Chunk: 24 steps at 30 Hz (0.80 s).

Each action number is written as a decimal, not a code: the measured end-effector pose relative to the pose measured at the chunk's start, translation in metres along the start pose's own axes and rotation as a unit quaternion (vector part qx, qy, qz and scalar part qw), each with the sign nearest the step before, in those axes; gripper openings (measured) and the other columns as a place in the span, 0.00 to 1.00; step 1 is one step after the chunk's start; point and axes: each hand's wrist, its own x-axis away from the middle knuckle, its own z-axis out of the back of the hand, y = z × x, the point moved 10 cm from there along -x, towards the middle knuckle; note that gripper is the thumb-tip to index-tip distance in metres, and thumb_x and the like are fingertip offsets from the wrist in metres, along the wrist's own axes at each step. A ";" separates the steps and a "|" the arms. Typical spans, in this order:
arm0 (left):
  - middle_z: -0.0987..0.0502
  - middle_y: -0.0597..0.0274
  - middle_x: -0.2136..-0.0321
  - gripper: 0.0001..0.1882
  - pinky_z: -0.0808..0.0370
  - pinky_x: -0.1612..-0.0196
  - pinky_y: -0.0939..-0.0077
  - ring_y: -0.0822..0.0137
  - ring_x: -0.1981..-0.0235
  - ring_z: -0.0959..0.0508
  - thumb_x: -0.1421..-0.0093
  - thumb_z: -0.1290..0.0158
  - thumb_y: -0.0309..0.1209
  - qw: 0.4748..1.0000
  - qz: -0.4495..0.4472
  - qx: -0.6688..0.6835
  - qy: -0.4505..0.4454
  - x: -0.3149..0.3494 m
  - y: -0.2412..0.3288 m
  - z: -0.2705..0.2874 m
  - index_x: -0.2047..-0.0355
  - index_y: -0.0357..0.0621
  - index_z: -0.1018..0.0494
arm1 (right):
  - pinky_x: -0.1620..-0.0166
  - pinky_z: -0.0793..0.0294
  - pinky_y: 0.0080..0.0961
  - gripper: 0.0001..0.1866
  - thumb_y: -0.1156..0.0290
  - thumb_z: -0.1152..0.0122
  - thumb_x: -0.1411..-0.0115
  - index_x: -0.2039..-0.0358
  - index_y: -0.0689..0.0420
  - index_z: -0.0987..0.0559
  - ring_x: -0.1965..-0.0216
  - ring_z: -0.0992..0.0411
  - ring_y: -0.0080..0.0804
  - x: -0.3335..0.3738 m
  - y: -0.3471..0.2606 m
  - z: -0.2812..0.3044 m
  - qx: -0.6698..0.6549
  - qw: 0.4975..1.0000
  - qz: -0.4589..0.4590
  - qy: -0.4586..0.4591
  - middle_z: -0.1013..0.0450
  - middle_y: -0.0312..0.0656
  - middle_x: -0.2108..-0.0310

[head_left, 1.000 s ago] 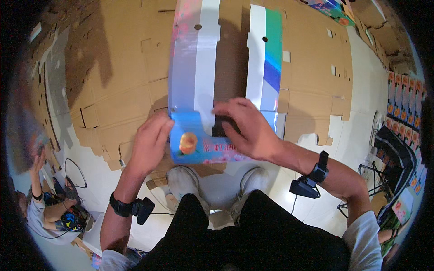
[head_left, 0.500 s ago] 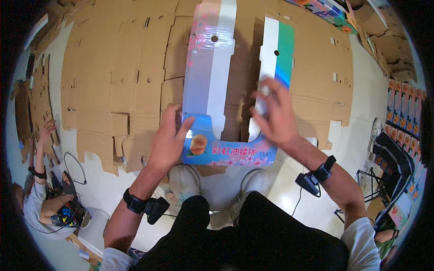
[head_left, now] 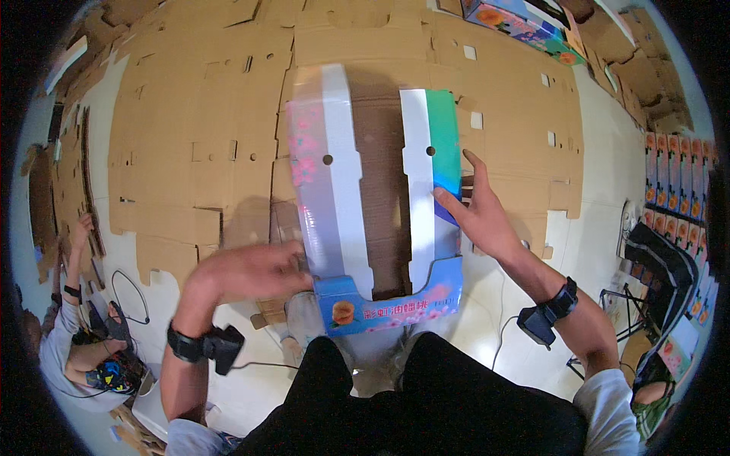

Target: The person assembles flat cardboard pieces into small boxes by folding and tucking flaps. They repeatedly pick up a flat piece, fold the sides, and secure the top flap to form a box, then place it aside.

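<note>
A long, open-topped cardboard box (head_left: 346,205), printed in lilac, green and blue with 2 punched white flaps (head_left: 417,201) along its opening, is set lengthwise between the hands, over flat brown cardboard sheets (head_left: 175,171). Compared with 0.5 s ago, the box has been drawn closer to the body, so that its blue front panel (head_left: 395,310) is now seen over the pale floor (head_left: 483,308). The right hand (head_left: 480,213) has been shifted from the right-hand white flap to the outer right wall; its thumb is laid on the blue stripe and its fingers are spread apart. The left hand (head_left: 262,270), blurred, is placed at the left wall near the front corner; whether anything is gripped there cannot be told. The opening is thereby left uncovered, and the box is seemingly being repositioned as a whole.
</note>
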 end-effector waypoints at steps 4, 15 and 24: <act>0.18 0.44 0.46 0.23 0.22 0.40 0.52 0.44 0.44 0.19 0.29 0.42 0.40 0.864 -0.072 -0.144 0.476 0.018 0.038 0.131 0.38 0.41 0.24 | 0.37 0.22 0.40 0.46 0.51 0.30 0.31 0.26 0.68 0.40 0.42 0.22 0.49 -0.040 -0.009 0.010 0.019 0.992 0.096 0.076 0.26 0.65 0.43; 0.23 0.40 0.51 0.36 0.25 0.41 0.50 0.44 0.46 0.24 0.43 0.32 0.52 0.801 -0.070 -0.176 0.568 -0.048 0.113 0.162 0.45 0.34 0.23 | 0.44 0.20 0.39 0.31 0.41 0.49 0.23 0.45 0.61 0.26 0.52 0.25 0.41 -0.172 0.052 0.010 -0.356 0.917 -0.169 0.060 0.26 0.49 0.51; 0.21 0.51 0.69 0.23 0.27 0.49 0.56 0.47 0.61 0.24 0.39 0.33 0.49 0.761 -0.212 -0.098 0.605 0.009 0.146 0.152 0.64 0.37 0.19 | 0.47 0.19 0.44 0.29 0.49 0.61 0.18 0.35 0.61 0.29 0.51 0.22 0.41 -0.188 0.104 0.026 -0.547 0.811 -0.185 0.088 0.24 0.50 0.45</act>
